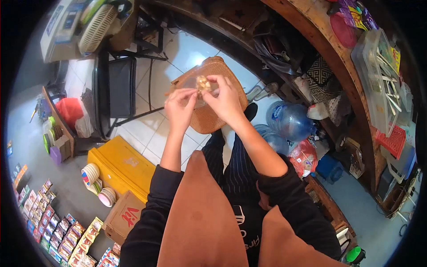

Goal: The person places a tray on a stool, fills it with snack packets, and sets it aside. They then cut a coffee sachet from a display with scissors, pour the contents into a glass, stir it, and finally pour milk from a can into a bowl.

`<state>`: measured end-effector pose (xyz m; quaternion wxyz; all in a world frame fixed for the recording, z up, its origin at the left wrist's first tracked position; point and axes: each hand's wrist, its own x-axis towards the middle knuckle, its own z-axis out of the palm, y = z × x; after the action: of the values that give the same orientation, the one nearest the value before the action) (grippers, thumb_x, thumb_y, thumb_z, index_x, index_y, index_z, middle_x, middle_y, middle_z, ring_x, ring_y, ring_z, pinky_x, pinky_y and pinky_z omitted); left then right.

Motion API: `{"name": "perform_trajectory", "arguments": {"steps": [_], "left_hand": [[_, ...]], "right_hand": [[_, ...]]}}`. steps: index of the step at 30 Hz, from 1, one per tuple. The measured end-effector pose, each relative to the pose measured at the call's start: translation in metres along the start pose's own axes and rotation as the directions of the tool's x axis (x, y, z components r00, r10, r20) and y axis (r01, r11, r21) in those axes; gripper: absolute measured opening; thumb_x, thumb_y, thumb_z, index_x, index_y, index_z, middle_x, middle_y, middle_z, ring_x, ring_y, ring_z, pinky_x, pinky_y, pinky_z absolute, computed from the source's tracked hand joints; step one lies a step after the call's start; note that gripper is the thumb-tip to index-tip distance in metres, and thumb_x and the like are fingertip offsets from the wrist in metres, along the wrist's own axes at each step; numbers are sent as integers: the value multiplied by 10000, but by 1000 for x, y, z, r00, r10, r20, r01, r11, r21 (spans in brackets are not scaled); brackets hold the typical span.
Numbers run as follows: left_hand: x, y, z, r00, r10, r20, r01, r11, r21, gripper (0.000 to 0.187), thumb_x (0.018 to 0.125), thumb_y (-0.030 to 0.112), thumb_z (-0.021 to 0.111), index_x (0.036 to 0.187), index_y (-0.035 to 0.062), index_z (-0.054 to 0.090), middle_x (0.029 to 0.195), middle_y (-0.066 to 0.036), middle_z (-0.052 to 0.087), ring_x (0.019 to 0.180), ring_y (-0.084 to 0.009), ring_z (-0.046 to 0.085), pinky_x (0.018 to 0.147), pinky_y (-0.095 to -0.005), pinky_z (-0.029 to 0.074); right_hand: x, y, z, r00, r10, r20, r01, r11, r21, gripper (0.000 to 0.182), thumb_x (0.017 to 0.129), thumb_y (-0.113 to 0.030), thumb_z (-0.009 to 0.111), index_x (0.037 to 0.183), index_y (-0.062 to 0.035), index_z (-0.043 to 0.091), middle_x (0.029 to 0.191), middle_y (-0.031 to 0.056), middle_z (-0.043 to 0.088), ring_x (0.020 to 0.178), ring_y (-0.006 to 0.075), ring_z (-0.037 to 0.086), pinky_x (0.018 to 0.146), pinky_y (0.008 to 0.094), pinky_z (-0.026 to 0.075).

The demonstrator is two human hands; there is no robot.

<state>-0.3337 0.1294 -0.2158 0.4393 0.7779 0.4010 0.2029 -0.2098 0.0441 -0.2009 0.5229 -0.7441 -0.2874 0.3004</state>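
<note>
A small clear plastic bag (203, 84) with yellow-brown pieces in it is held up between my two hands. My left hand (180, 107) is closed in a pinch at the bag's left edge, thumb against fingertips. Wrapped around the bag's right side is my right hand (222, 99), its thumb and fingers gripping the filled part. Below both hands lies a brown woven seat (209, 122), in front of my legs. The contents are too small to name.
Large blue water bottles (291, 120) stand on the floor to the right, beside a wooden shelf (356, 93). A black folding chair (121, 86) is at the left. Nearer are a yellow box (122, 162), a cardboard box (125, 216) and rows of sachets (66, 238).
</note>
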Motion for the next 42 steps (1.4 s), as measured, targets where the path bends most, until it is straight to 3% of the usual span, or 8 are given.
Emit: {"name": "perform_trajectory", "arguments": {"steps": [2,4,10,12,18,31,38,42], "left_hand": [[-1,4,1,991,110,78,-128,946,297,219,748,98,654,960,45,660,975,-103,590,787,-187,527,742,-297,427],[-8,12,7,976,167,-140,-85,882,464,373,718,97,651,1089,90,607,1095,-149,510,904,-259,477,818,-321,397],[-6,-33,25,982,-189,29,191,969,-160,578,843,85,535,1361,89,280,1339,-143,339,1221,-256,361,943,-363,378],[-8,-28,23,890,-426,159,449,765,-461,553,860,63,491,1365,91,268,1379,-130,307,1213,-245,392,877,-307,443],[-18,-27,18,918,-345,193,396,815,-422,523,881,27,422,1372,127,271,1354,-87,339,1132,-204,459,807,-298,482],[-13,-14,12,796,-553,248,605,739,-294,547,849,73,508,1354,95,299,1355,-141,336,1214,-247,379,930,-377,392],[23,47,27,996,78,-47,-76,996,45,511,813,94,562,1295,63,395,1350,-145,342,1279,-271,291,1035,-391,236],[49,143,60,962,254,100,-222,941,-258,439,840,85,520,1268,93,427,1375,-104,326,1272,-237,315,1028,-414,241]], "right_hand": [[-4,2,-2,993,82,90,-84,996,23,331,708,-135,660,994,-31,529,967,158,524,864,295,549,747,380,456],[-9,11,2,987,-153,-47,135,952,-276,330,723,-168,658,1006,-44,543,984,139,511,944,302,509,796,402,433],[-11,35,29,995,59,-75,-72,979,-192,491,751,-122,599,1192,-12,412,1164,212,478,1108,391,448,937,409,376],[-9,38,30,997,80,13,-77,983,-164,491,732,-76,570,1194,-12,416,1147,213,495,1083,376,477,917,405,392],[-1,51,15,993,26,114,-33,998,52,443,710,-30,529,1149,-12,473,1093,181,545,988,353,545,859,393,436],[-13,53,5,1000,24,17,-23,998,-57,411,795,-137,567,1183,-26,491,1070,203,554,1003,334,553,839,376,449],[-49,19,-120,994,106,-7,-105,991,83,398,797,-159,589,1166,-40,506,1202,191,495,1111,343,481,936,371,381],[-59,-50,-232,976,-123,-180,75,965,-253,376,777,-137,611,1148,-104,563,1275,137,450,1173,276,441,916,354,397]]}}
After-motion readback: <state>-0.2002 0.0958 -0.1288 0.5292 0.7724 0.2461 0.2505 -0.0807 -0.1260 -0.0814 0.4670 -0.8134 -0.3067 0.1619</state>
